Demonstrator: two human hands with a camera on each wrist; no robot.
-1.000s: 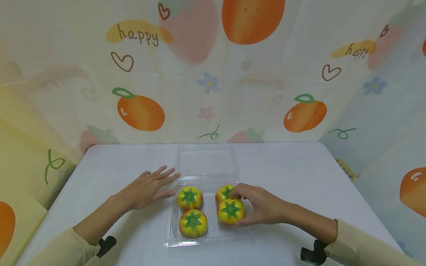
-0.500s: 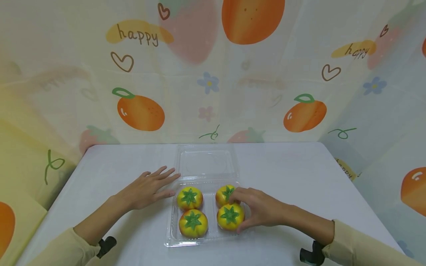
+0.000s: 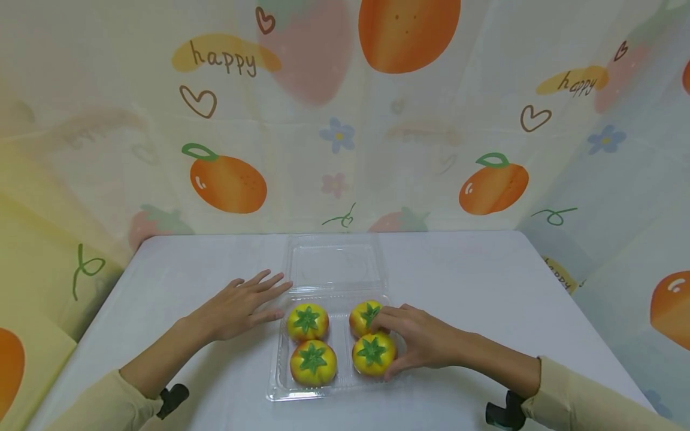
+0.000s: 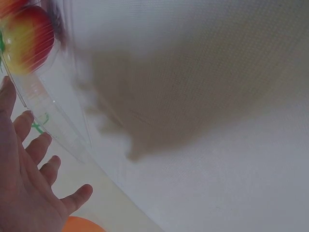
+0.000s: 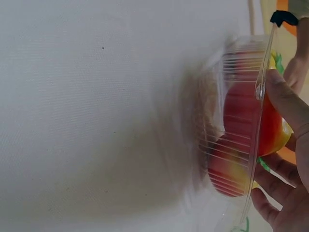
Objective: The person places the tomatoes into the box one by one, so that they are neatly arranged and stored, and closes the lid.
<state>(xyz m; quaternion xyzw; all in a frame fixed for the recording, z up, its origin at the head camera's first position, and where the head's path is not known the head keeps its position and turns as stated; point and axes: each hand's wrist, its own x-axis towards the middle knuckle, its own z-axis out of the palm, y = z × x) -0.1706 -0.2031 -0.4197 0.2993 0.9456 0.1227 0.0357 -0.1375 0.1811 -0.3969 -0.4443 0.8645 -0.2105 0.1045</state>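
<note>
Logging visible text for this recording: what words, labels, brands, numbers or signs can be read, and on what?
"happy": left yellow patch on the backdrop
"happy": right yellow patch
"happy", apparently, part-hidden: lower patch beyond the table's right edge
Two faded backdrop markings: too faint to read
Fruits and container: none seen

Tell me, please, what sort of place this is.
Probably a small booth set up for recording: a fruit-printed backdrop surrounds the back and sides of a white table, each wrist carries a black device, and a clear plastic box holding four yellow fruits sits there.
</note>
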